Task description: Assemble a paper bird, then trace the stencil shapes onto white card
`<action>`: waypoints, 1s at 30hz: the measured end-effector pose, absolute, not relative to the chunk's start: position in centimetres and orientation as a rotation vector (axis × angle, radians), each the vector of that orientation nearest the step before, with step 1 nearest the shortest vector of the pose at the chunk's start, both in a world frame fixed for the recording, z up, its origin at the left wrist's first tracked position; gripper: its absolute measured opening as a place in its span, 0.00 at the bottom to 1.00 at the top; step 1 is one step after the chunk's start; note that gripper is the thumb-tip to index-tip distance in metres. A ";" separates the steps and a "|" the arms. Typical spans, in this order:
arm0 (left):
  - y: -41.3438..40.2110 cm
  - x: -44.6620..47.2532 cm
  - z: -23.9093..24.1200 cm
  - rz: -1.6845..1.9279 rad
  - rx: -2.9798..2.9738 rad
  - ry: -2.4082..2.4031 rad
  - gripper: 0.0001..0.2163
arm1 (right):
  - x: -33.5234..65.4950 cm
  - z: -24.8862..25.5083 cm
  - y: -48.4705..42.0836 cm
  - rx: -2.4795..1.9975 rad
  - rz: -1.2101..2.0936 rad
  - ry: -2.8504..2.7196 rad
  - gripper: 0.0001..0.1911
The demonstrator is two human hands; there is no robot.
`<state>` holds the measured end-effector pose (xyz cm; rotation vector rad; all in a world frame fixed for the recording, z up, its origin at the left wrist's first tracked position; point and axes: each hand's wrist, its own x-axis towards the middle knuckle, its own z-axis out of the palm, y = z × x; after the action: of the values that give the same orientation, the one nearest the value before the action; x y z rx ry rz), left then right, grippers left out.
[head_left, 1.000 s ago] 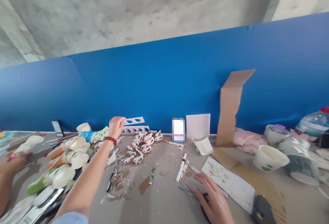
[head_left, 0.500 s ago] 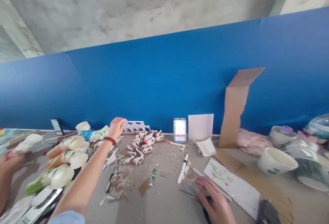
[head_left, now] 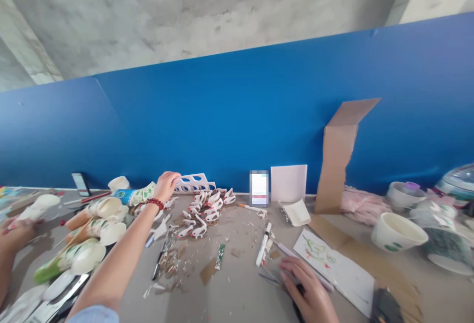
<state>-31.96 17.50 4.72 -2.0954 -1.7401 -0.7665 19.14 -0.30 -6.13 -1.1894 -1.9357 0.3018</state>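
My left hand (head_left: pixel 166 186), with a red bead bracelet at the wrist, reaches to the back of the table. Its fingers pinch the left end of a white strip with oval cut-outs (head_left: pixel 192 183), partly covered by the hand. Just right of it and nearer lies a pile of white bird-shaped pieces with red marks (head_left: pixel 199 229). At the front right, my right hand (head_left: pixel 309 286) curls over scissors (head_left: pixel 269 278), whose thin blades point left; the dark handles are mostly hidden under the palm. A drawing on white paper (head_left: pixel 333 263) lies right of this hand.
Another person's hand (head_left: pixel 18 234) holds white cups at far left. Paper cups (head_left: pixel 87 256) crowd the left side. A marker (head_left: pixel 263 245), scraps (head_left: pixel 177 259) and a phone with a blurred screen (head_left: pixel 259 188) are mid-table. Upright cardboard (head_left: pixel 335 170) and a bowl (head_left: pixel 398 231) stand right.
My left hand has shifted slightly left and down, and the holed strip tilts a little more. My right hand has barely moved.
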 end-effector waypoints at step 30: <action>18.6 -33.8 4.9 -0.775 -2.178 -1.657 0.13 | 19.5 -6.4 0.0 -1.187 0.344 -1.948 0.12</action>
<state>-33.77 18.63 4.92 -2.1776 -1.6572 -0.7749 19.50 -0.04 -6.45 -1.1875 -1.9480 0.3442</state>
